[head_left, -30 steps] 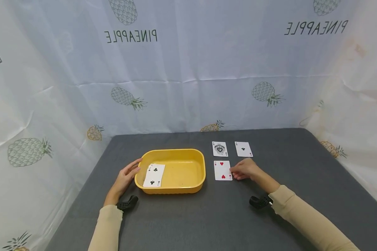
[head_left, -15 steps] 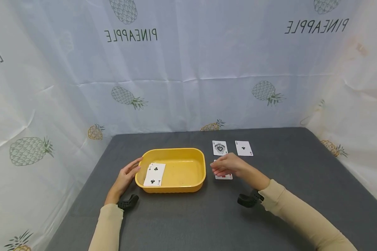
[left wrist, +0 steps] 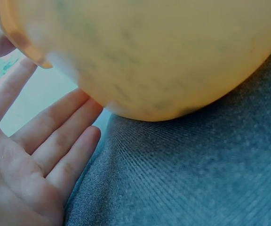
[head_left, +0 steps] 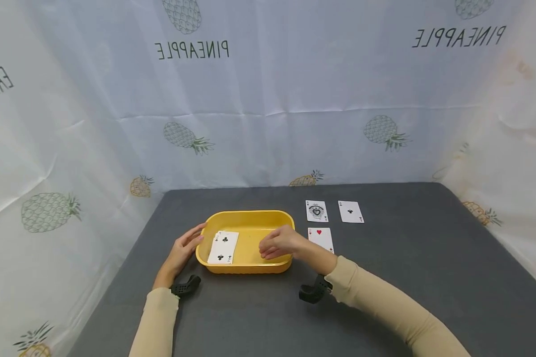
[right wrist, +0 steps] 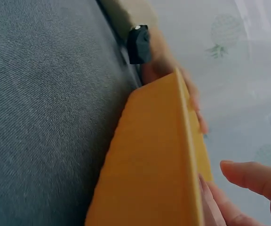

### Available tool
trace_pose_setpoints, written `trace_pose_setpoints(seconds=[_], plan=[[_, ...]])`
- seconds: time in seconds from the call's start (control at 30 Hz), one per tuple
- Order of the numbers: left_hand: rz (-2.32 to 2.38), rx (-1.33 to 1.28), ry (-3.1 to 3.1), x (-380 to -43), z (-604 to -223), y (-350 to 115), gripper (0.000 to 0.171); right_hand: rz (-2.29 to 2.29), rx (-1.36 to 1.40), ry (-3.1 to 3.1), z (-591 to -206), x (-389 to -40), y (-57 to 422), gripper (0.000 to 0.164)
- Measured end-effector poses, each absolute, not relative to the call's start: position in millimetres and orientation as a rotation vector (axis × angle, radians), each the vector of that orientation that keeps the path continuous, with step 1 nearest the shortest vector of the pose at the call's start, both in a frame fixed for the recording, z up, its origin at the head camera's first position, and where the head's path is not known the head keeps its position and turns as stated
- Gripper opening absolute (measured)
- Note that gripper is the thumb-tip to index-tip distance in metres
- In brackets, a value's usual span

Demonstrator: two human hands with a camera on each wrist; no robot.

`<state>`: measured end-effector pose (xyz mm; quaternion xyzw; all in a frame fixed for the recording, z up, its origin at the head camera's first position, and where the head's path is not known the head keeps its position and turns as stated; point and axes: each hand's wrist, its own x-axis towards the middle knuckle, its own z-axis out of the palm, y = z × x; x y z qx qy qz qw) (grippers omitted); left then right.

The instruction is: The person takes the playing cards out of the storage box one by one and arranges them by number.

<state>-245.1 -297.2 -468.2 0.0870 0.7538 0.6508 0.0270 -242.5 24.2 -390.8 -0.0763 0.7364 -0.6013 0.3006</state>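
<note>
A yellow tray point(head_left: 245, 267) stands on the dark table, a few playing cards point(head_left: 225, 248) overlapping at its left inside, a two of clubs on top. My left hand point(head_left: 180, 250) rests against its left end. In the left wrist view, the fingers of that hand point(left wrist: 36, 146) lie nearly straight along the tray's side, with thumb and index finger at the rim. Over the right half of the tray is my right hand point(head_left: 279, 243). The right wrist view shows its thumb point(right wrist: 251, 176) spread apart from its fingers, which the tray wall partly hides; no card shows between them.
Right of the tray lie a two of hearts point(head_left: 320, 239), partly covered by my right wrist, an ornate ace point(head_left: 316, 211) behind it, and an ace of clubs point(head_left: 351, 211). A white curtain point(head_left: 268, 148) printed with pineapples hangs behind the table point(head_left: 259, 317).
My right hand has left the two of hearts, which lies in the same place, and has moved left over the tray. My left hand stays at the tray's left end.
</note>
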Motion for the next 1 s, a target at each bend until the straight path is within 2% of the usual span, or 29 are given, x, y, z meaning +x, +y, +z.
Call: trace_pose_setpoints(seconds=[0.27,0.5,0.63,0.87,1.0], plan=[[1.986,0.271,2.351,-244.3,-466.8,-297.9,0.055,-1.619,-0.020,1.979,-411.5,-245.2,-14.6,0.021],[1.995,0.259,2.340,-243.9,-468.0,-297.1,0.055,-1.602,0.129,1.977,-417.9,-249.0,-43.8,0.023],[1.989,0.280,2.343,-243.0,-468.5,-297.3,0.055,-1.661,0.200,1.896,-416.3,-249.2,-49.9,0.026],[1.995,0.264,2.353,-243.0,-468.1,-297.9,0.054,-1.746,0.075,1.797,-417.9,-241.8,-46.9,0.027],[1.990,0.259,2.351,-244.2,-467.8,-298.0,0.055,-1.791,0.208,1.763,-419.5,-245.0,-54.2,0.026]])
